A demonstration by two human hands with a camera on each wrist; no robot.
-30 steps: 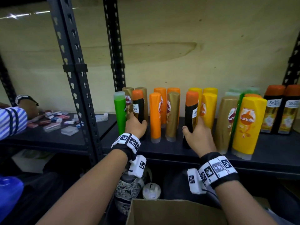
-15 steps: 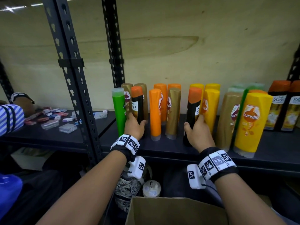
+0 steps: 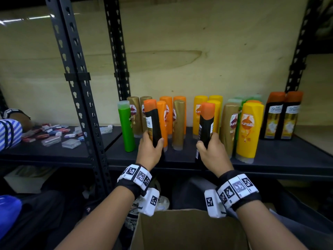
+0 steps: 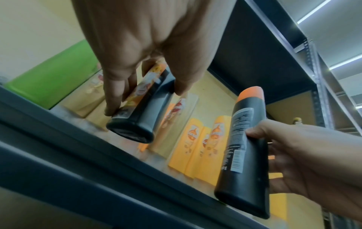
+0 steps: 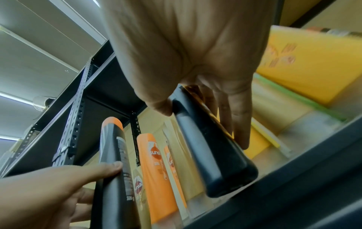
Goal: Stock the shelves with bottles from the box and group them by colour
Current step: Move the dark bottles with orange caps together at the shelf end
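Observation:
My left hand (image 3: 150,150) grips a black bottle with an orange cap (image 3: 152,121), (image 4: 145,108), lifted clear of the dark shelf (image 3: 279,159) near its front edge. A second black orange-capped bottle (image 3: 206,123), (image 5: 211,155) is held the same way by my right hand (image 3: 212,152). Behind them stand a green bottle (image 3: 126,127), gold bottles (image 3: 178,123), orange bottles (image 3: 163,121), yellow bottles (image 3: 249,129) and two black orange-capped bottles (image 3: 281,116) at the far right. The cardboard box (image 3: 189,230) sits open below my wrists.
A black perforated upright (image 3: 77,91) divides this bay from the left bay, where small packets (image 3: 52,136) lie scattered. Another person's striped sleeve (image 3: 10,134) reaches in at the far left. Bare shelf lies in front of the far-right black bottles.
Both hands have lifted their black bottles off the shelf and drawn them back toward me, out of the row. The other bottles stayed put.

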